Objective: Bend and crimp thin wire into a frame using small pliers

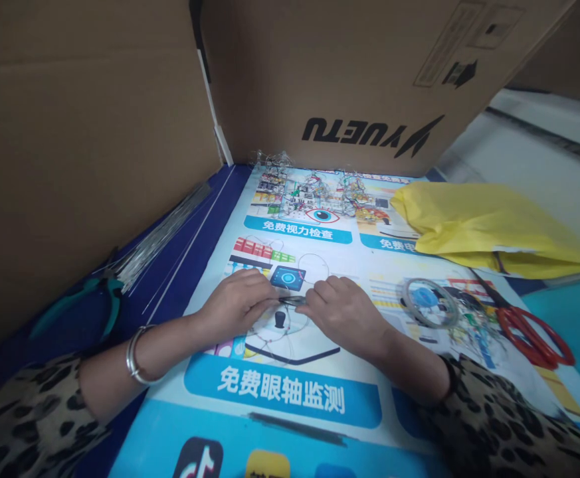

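Near the middle of the printed sheet point(290, 249), my left hand point(240, 299) and my right hand point(344, 312) face each other with fingers pinched. Between their fingertips runs a short dark strand point(292, 301), with both hands closed on it. Thin wire loops point(313, 263) extend above and below the fingertips, over the printed pictures. Exactly how the strand and the loops join is too small to tell.
Teal-handled pliers point(113, 305) and a bundle of wires point(157, 236) lie left. Wire tangles point(314, 189) sit at the back before cardboard point(319, 79). On the right are a tape roll point(429, 302), red scissors point(533, 335) and a yellow bag point(489, 219).
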A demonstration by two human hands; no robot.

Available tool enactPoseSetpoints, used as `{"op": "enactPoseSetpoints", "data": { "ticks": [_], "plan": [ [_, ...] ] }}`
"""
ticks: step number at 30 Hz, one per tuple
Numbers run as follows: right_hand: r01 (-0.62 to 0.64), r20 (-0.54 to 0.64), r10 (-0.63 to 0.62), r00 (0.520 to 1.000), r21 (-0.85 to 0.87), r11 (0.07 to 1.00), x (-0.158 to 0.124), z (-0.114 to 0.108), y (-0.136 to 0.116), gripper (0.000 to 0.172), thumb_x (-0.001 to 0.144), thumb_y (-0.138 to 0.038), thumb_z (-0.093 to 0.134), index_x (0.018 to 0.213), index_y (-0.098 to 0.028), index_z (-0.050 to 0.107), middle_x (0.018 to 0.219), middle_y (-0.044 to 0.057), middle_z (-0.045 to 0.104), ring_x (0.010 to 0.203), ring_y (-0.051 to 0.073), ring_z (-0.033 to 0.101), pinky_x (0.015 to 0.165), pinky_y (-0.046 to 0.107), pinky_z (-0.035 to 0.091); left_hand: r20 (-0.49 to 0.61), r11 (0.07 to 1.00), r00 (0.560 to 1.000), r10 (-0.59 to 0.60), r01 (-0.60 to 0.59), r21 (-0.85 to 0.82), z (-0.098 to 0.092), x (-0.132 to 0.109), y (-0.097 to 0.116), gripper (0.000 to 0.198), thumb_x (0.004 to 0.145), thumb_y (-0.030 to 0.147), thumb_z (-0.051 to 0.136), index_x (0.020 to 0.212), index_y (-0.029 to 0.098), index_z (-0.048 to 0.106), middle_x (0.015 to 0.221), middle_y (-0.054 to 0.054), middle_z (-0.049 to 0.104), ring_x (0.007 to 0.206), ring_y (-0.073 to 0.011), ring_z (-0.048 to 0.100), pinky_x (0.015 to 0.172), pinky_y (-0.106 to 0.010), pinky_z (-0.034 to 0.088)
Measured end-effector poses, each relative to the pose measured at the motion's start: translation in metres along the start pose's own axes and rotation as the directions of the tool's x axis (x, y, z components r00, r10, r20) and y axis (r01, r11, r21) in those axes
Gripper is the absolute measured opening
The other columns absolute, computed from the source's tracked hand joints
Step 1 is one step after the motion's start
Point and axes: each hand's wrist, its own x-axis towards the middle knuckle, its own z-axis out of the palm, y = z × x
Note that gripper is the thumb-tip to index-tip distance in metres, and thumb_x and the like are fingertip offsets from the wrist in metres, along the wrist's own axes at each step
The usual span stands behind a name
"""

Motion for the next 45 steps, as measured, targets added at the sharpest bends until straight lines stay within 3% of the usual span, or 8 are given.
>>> {"op": "enactPoseSetpoints", "data": {
  "ticks": [15,26,37,45],
  "plan": [
    [0.032,0.025,-0.032,0.999,-0.011,0.999,0.001,-0.001,0.002,0.028,0.091,-0.035,0.043,0.076,-0.017,0.057,0.068,0.004,0.055,0.068,0.017,0.043,0.061,0.03,0.023,0.007,0.999,0.999,-0.047,0.047,0.016,-0.001,0.003,0.002,0.017,0.088,0.02,0.045,0.082,0.016,0.06,0.071,-0.004,0.06,0.069,-0.0148,0.052,0.065,-0.027,0.041],
    [-0.046,0.051,0.046,0.998,-0.01,0.999,-0.001,0.001,0.014,0.029,0.089,-0.039,0.046,0.074,-0.017,0.057,0.071,0.005,0.056,0.071,0.018,0.044,0.062,0.031,0.023,-0.052,0.986,0.988,-0.148,0.143,-0.09,-0.003,0.002,0.0,0.014,0.085,0.019,0.05,0.085,0.017,0.063,0.077,-0.003,0.065,0.074,-0.0142,0.058,0.069,-0.027,0.045],
    [-0.077,0.072,0.074,0.995,0.04,0.996,-0.003,0.0,0.012,0.03,0.089,-0.041,0.045,0.075,-0.017,0.057,0.072,0.005,0.056,0.072,0.018,0.045,0.063,0.031,0.024,-0.067,0.987,0.987,-0.147,0.142,-0.069,-0.002,0.001,0.002,0.014,0.084,0.018,0.05,0.081,0.016,0.063,0.073,-0.003,0.061,0.072,-0.0137,0.056,0.066,-0.025,0.044],
    [-0.082,0.092,0.077,0.993,0.058,0.995,-0.003,0.003,0.01,0.032,0.089,-0.043,0.043,0.076,-0.018,0.058,0.074,0.005,0.057,0.073,0.018,0.046,0.065,0.031,0.025,-0.07,0.996,0.994,-0.084,0.082,-0.035,0.001,-0.001,-0.002,0.014,0.087,0.018,0.049,0.086,0.016,0.062,0.08,-0.004,0.064,0.078,-0.014,0.057,0.07,-0.025,0.045]
  ]
}}
